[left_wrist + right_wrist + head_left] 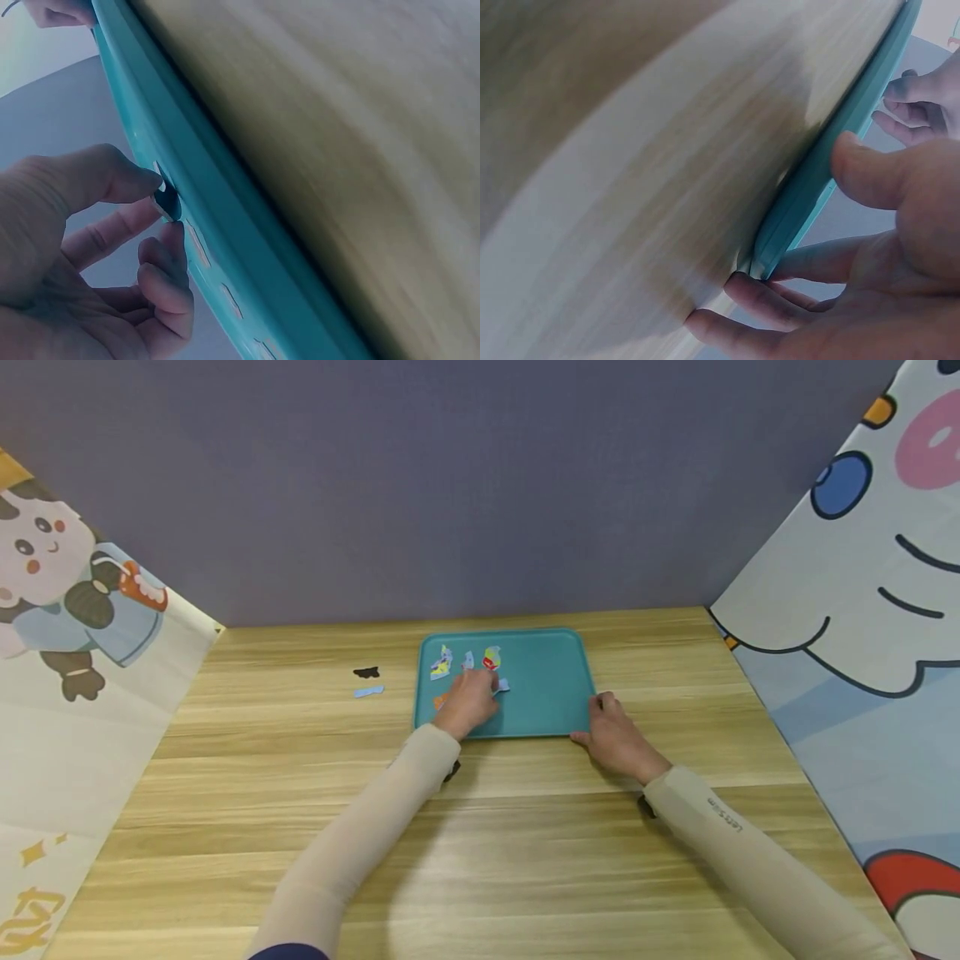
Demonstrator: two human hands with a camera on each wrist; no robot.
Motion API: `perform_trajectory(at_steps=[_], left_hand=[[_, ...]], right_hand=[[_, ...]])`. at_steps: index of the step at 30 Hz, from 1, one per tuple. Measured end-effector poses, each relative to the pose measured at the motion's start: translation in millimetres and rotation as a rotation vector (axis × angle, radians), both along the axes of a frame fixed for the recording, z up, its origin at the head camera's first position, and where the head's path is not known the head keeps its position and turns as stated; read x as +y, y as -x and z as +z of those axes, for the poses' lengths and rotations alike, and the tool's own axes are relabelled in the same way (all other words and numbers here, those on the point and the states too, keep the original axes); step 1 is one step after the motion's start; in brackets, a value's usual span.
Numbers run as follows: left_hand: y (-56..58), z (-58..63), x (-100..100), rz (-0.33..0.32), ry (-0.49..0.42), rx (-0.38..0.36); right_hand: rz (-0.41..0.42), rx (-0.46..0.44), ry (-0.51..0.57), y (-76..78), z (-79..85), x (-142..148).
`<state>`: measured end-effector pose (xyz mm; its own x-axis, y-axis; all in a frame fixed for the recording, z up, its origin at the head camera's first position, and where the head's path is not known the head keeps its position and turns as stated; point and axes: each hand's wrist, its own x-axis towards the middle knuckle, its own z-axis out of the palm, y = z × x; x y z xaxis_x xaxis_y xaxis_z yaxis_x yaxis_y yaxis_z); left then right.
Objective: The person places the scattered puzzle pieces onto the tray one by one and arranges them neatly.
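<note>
1. The small piece is near the middle of the tray, pinched by the left hand (I can't tell which way its long side points).
2. The tray's long side runs left to right; the right hand, farther from the piece, grips its near right corner.
3. A black scrap lies on the surface, past the tray's left edge.

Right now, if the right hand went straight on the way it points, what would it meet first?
Likely the teal tray, at its near right corner; the right hand seems to touch it there.
</note>
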<state>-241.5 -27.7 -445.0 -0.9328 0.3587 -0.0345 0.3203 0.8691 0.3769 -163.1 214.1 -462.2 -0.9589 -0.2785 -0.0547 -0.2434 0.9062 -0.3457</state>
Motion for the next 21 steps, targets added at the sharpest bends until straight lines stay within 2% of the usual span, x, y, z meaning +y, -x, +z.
perform_trajectory(at_steps=[11,18,21], left_hand=[[-3.1,-2.4,8.0,-0.024,0.007,-0.002],[-2.1,-0.2,5.7,-0.049,0.034,0.0],[-0.9,4.0,1.9,-0.037,0.021,-0.021]], right_hand=[[-0.002,0.006,0.009,-0.6,-0.9,-0.7],[-0.002,0.009,0.011,0.0,-1.0,-0.7],[-0.013,0.006,0.014,0.0,-1.3,-0.2]])
